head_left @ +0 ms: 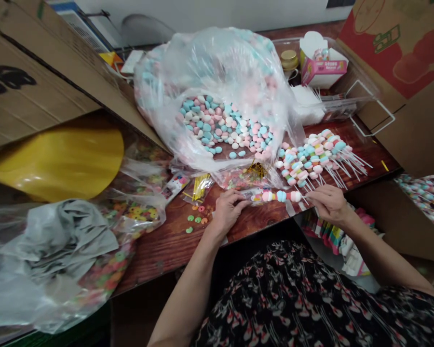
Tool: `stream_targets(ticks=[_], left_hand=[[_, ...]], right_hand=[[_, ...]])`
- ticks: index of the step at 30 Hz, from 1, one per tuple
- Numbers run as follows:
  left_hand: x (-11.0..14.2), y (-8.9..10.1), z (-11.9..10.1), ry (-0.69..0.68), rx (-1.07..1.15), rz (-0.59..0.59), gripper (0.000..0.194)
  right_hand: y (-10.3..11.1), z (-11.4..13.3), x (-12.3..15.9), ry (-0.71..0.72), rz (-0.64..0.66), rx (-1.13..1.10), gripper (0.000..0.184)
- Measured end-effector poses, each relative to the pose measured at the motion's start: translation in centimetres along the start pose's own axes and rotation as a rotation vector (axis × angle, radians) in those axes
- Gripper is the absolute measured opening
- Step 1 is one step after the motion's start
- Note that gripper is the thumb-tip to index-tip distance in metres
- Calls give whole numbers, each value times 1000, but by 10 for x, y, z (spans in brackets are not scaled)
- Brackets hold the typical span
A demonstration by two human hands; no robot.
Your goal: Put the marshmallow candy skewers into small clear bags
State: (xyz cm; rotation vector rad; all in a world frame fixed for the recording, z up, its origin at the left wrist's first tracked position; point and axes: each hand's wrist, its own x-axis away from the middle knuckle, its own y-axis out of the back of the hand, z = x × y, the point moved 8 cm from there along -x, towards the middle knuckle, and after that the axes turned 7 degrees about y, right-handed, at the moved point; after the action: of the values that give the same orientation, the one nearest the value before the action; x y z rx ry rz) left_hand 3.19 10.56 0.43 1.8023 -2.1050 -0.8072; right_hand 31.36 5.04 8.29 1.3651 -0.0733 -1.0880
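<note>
A candy skewer (281,196) of pink, white and blue pieces lies level between my hands at the table's front edge. My right hand (327,202) pinches its white stick at the right end. With fingers closed, my left hand (231,207) grips the end of a small clear printed wrapper (255,193) at the skewer's left end. How far the candy is inside the wrapper, I cannot tell. Behind my right hand lies a pile of finished candy skewers (314,156), their sticks pointing right. Loose ring candies (195,218) are left of my left hand.
A large clear bag (217,62) of pastel candies opens toward me. Gold twist ties (201,185) lie near its front. At left are a grey cloth (70,236), bagged ring candies (141,212) and a cardboard box (50,82). A plastic bin (361,91) stands back right.
</note>
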Motion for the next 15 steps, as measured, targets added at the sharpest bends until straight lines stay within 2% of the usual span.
stream_targets(ticks=[8, 15], left_hand=[[0, -1, -4, -23, -18, 12, 11], [1, -2, -7, -59, -69, 34, 11]], right_hand=[[-13, 3, -8, 100, 166, 205, 21], [-26, 9, -29, 129, 310, 242, 20]])
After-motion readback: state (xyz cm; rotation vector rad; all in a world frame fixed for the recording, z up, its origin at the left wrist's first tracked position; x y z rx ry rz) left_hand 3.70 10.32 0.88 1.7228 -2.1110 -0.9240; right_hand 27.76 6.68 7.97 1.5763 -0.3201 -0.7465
